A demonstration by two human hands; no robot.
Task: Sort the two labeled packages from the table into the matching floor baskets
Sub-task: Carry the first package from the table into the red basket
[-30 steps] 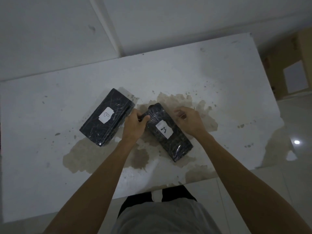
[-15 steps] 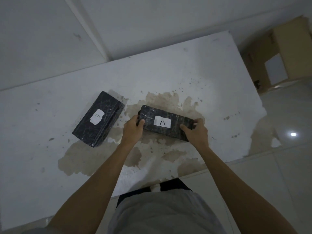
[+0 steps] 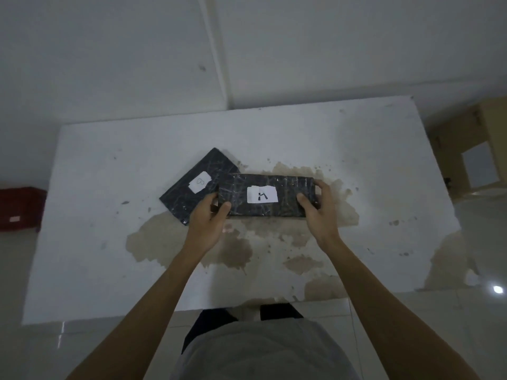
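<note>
A person is standing at a white table (image 3: 96, 187) and looking down at it. The table is showing big brown stains and small dark spots near the middle and along the front edge. The left hand (image 3: 210, 223) and the right hand (image 3: 319, 212) are each squeezing one end of the black package marked A (image 3: 264, 194), with thumbs on top. This package is lying sideways in front of the person, and its left end is covering a corner of the black package marked B (image 3: 192, 187), which is lying flat and slanted on the table. A pale wall is rising behind the table. A red thing (image 3: 19, 208) is sitting low at the far left. A brown box (image 3: 474, 149) is sitting at the far right. The shiny floor (image 3: 488, 242) is catching a bright spot of light.
</note>
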